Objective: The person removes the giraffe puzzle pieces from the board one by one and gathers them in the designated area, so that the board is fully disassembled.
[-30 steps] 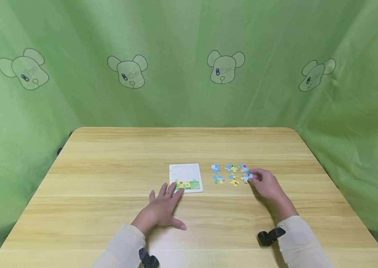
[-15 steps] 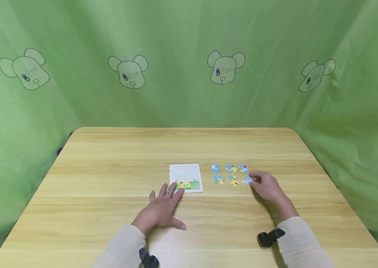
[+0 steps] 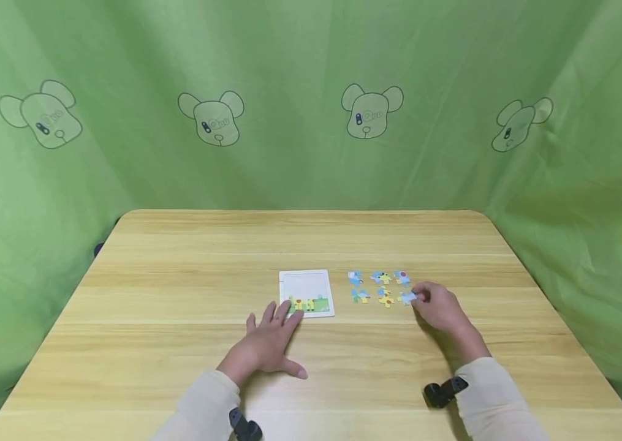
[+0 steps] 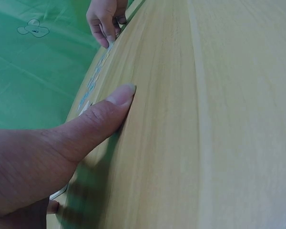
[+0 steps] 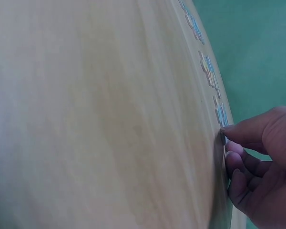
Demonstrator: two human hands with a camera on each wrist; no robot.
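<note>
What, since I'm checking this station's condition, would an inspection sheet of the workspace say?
Surface: pale wooden table, no spills seen.
Job's things: white puzzle frame, picture filled in along its near side, bare beyond; loose puzzle pieces in two rows to its right.
Clutter: nothing seen.
Grips: left hand has fingers spread, fingertips on the frame's near-left corner; right hand pinches the edge of the near row's rightmost piece.
Cables: nothing seen.
Surroundings: green curtain with cartoon animal faces; dark object at the table's left edge, too small to identify.
</note>
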